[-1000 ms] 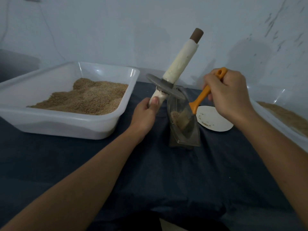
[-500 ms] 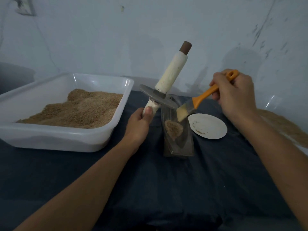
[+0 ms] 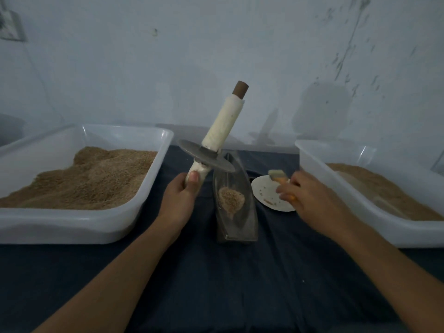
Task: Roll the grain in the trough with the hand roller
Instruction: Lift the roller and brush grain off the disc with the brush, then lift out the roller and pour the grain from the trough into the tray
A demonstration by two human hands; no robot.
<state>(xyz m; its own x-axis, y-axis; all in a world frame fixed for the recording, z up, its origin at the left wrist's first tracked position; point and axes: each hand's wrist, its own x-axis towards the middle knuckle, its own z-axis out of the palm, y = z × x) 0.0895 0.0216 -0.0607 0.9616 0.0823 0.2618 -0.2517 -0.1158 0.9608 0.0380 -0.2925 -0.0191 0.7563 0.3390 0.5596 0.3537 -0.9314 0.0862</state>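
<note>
A narrow boat-shaped metal trough (image 3: 242, 227) stands on the dark cloth in the middle, with a small heap of grain (image 3: 231, 199) inside. My left hand (image 3: 180, 198) grips the lower white handle of the hand roller (image 3: 223, 127), a metal disc on a long wrapped axle, held tilted in the air just left of and above the trough's far end. My right hand (image 3: 312, 200) holds an orange-handled brush (image 3: 278, 176) low over a small white plate (image 3: 266, 192) right of the trough.
A white plastic tub (image 3: 79, 227) of brown grain stands to the left. A second white tub (image 3: 360, 212) holding finer brown material stands to the right. A pale wall rises close behind. Dark cloth (image 3: 240, 284) covers the table toward me.
My right hand has lifted the brush out of the trough and lowered it to the right over the white plate. The roller stays raised in my left hand.
</note>
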